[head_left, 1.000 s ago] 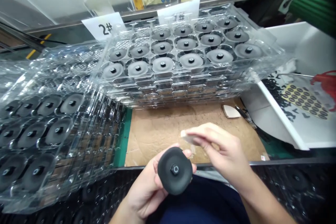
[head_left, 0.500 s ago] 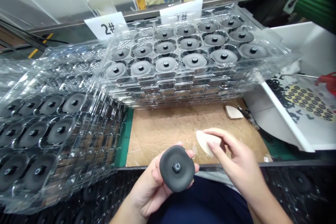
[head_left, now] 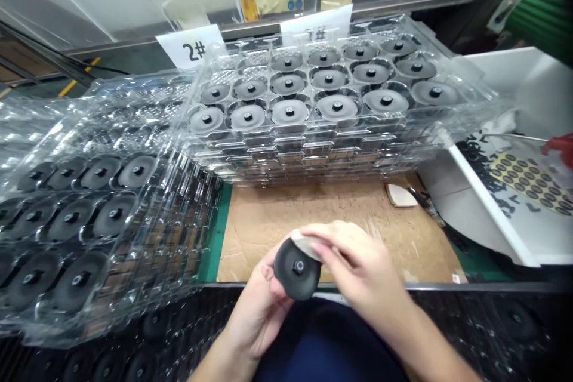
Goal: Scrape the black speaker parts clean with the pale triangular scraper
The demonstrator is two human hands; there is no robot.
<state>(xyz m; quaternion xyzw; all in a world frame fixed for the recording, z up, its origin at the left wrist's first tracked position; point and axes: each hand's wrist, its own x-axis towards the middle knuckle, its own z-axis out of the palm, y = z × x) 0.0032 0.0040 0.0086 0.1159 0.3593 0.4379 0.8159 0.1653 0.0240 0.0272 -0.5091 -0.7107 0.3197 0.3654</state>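
Observation:
A round black disc [head_left: 292, 282] with a small raised hub at its centre is gripped at its rim by my left hand [head_left: 259, 310]. Its dished face is turned up toward me. My right hand [head_left: 358, 256] pinches a thin white pad [head_left: 306, 245], which lies against the disc's upper right edge. Part of the pad is hidden under the fingers. Both hands are above the front edge of a brown cardboard sheet [head_left: 268, 215].
Stacked clear plastic trays [head_left: 313, 125] with black discs stand behind, beneath a "2#" sign [head_left: 192, 48]; another tray stack [head_left: 147, 215] is at left. At right are a white bin [head_left: 492, 209] with a yellow sticker sheet [head_left: 528, 182], and a second white pad [head_left: 401, 196].
My right hand has moved left with the white pad and brought it onto the disc's edge. My left hand has raised and slightly tilted the disc.

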